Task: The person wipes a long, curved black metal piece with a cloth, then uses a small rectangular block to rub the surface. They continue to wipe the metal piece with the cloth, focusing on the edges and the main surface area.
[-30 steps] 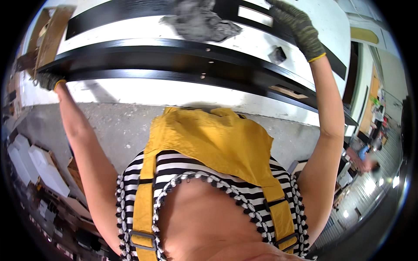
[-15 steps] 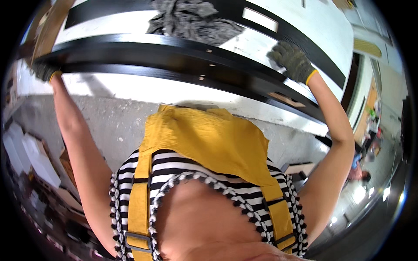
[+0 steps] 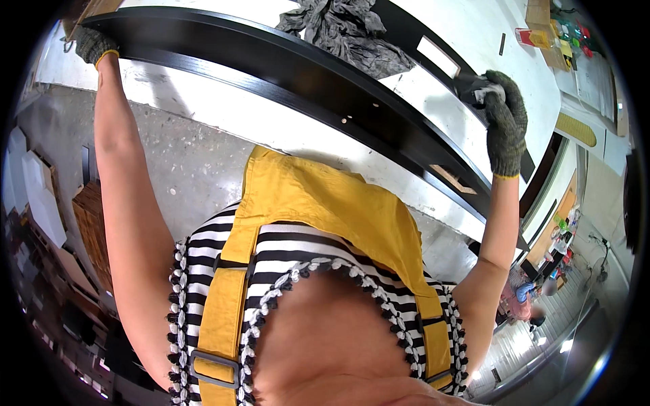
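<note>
A long black board (image 3: 284,81) stretches in front of me from upper left to lower right, with a few small holes and a rectangular cutout. My left hand (image 3: 95,47), in a dark knit glove with a yellow cuff, grips its far left end; the fingertips are partly hidden. Beyond the board's right half, my right hand (image 3: 506,125), gloved alike, is closed on a small dark object with a grey part (image 3: 477,91), its kind unclear. That hand is above a second black board (image 3: 406,30), which also has a rectangular cutout. A crumpled dark grey cloth (image 3: 352,40) lies between the boards.
The boards are on a white worktable (image 3: 203,91). A brown cardboard box (image 3: 538,13) and small red and green items sit at the far right. Brown wooden pieces (image 3: 93,230) stand at my lower left. People sit farther off at right.
My right hand has gone from beside the near board to farther right, and now a dark object shows in it. My left hand remains at the board's end. The view has shifted and tilted.
</note>
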A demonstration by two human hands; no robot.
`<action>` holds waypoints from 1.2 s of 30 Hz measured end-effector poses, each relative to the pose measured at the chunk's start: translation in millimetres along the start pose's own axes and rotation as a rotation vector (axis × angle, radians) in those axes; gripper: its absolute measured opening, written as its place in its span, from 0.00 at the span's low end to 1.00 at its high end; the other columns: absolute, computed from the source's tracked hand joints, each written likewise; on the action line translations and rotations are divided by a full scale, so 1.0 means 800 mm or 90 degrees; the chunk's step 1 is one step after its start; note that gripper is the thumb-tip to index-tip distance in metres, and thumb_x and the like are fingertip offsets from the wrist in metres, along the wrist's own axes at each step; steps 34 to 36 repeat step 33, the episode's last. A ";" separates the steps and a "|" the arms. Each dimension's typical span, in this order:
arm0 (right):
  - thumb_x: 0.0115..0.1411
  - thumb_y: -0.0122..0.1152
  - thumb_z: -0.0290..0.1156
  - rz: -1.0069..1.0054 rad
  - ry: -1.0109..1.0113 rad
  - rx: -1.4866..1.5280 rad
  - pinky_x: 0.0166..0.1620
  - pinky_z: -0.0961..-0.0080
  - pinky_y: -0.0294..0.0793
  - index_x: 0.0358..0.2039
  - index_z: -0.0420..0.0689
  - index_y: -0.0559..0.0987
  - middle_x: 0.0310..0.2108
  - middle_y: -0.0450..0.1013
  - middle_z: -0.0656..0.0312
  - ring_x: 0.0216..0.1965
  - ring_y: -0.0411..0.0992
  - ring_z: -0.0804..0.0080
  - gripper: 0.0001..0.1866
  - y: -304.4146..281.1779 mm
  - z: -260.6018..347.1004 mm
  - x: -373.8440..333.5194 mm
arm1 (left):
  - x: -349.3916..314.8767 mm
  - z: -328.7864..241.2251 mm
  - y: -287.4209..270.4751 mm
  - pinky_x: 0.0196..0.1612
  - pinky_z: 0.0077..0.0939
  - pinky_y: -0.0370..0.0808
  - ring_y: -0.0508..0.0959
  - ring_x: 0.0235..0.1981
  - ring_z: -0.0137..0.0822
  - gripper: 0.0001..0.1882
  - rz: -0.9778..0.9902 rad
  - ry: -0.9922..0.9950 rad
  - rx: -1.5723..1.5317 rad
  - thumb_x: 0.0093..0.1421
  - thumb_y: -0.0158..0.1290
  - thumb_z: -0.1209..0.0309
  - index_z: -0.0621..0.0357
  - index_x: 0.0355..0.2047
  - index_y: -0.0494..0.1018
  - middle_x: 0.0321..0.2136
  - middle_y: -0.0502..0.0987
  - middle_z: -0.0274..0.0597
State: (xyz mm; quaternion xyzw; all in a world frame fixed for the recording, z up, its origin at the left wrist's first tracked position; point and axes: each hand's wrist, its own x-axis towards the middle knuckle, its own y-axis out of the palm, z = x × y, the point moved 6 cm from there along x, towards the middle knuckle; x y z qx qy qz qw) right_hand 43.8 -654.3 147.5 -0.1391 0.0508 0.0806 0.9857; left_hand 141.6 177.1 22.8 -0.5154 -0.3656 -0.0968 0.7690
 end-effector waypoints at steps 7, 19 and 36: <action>0.49 0.75 0.24 0.042 -0.307 -0.289 0.51 0.69 0.78 0.47 0.47 0.74 0.52 0.75 0.54 0.52 0.76 0.62 0.25 0.115 0.069 -0.062 | 0.001 -0.006 0.006 0.39 0.40 0.80 0.83 0.40 0.48 0.21 -0.048 0.016 0.071 0.58 0.57 0.60 0.58 0.48 0.75 0.42 0.81 0.49; 0.43 0.79 0.33 0.048 -0.464 -0.633 0.53 0.59 0.71 0.52 0.51 0.78 0.48 0.77 0.57 0.47 0.75 0.56 0.32 0.165 0.115 -0.070 | 0.002 0.013 0.042 0.43 0.41 0.80 0.83 0.44 0.49 0.21 0.051 -0.004 -0.006 0.60 0.56 0.60 0.56 0.50 0.76 0.47 0.81 0.49; 0.46 0.77 0.37 0.079 -0.486 -0.721 0.51 0.57 0.71 0.50 0.53 0.80 0.49 0.75 0.58 0.47 0.74 0.57 0.27 0.171 0.118 -0.069 | 0.006 0.085 0.065 0.44 0.42 0.80 0.83 0.44 0.48 0.19 0.012 0.099 0.087 0.63 0.52 0.60 0.54 0.50 0.78 0.45 0.82 0.48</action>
